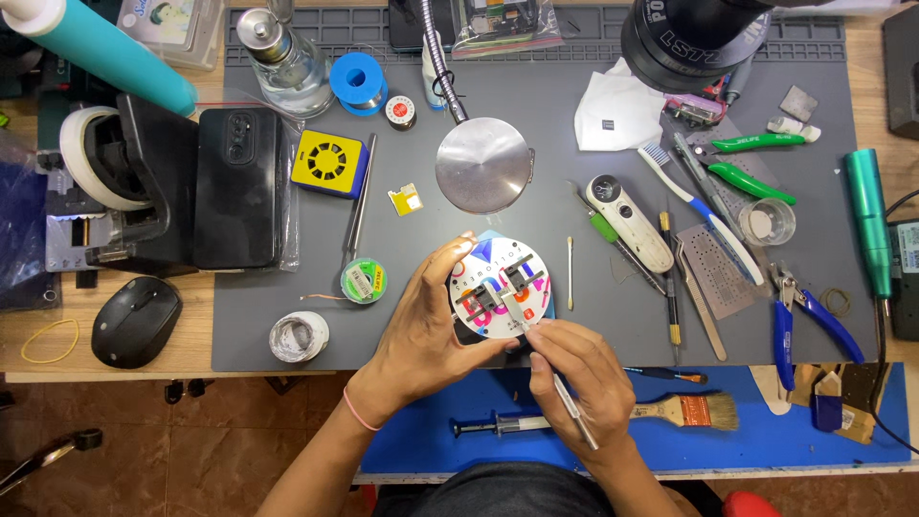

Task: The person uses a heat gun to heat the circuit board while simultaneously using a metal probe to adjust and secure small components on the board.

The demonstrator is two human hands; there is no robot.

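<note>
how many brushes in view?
2. A toothbrush lies on the grey mat right of the round fixture; a paintbrush lies on the blue mat. Clutter may hide others.

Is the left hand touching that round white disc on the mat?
Touching. The head view shows the left hand with its fingers curled around the left edge of the round white disc, no gap between them.

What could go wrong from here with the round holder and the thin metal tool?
1. The left hand steadies the round white holder only by its edge, so it might turn under the tool's push.
2. The right hand presses a thin metal tool into the small clamped part; a slip could scratch it.
3. The syringe lies close under the right wrist and could get knocked.
</note>
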